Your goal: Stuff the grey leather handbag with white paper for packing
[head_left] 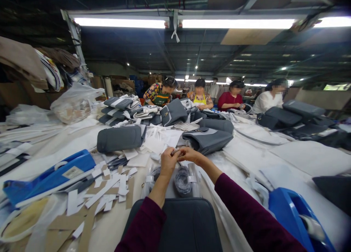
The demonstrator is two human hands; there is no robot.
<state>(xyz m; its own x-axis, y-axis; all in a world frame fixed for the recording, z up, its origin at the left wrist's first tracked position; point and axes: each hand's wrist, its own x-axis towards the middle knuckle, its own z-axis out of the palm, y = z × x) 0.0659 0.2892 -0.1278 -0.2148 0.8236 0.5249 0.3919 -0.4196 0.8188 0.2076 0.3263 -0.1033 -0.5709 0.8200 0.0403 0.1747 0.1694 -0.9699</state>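
Note:
Both hands meet above the middle of the table. My left hand [168, 161] is closed with its fingers pinched around a small greyish piece [175, 152], too small to name. The fingertips of my right hand [189, 154] pinch the same piece from the other side. Below my wrists lies a dark grey bag [181, 222], its flat panel towards me. Rolled grey straps [183, 180] wrapped in clear plastic and bound with white bands rest at its far end. Beyond my hands, a grey bag with a flap [210, 138] lies on its side.
Blue tape dispensers stand at left [52, 177] and right [297, 215]. White and brown paper strips [109, 188] litter the left side. Another grey bag [119, 138] and a pile of bags [172, 113] lie farther back. Several people [203, 95] work across the table.

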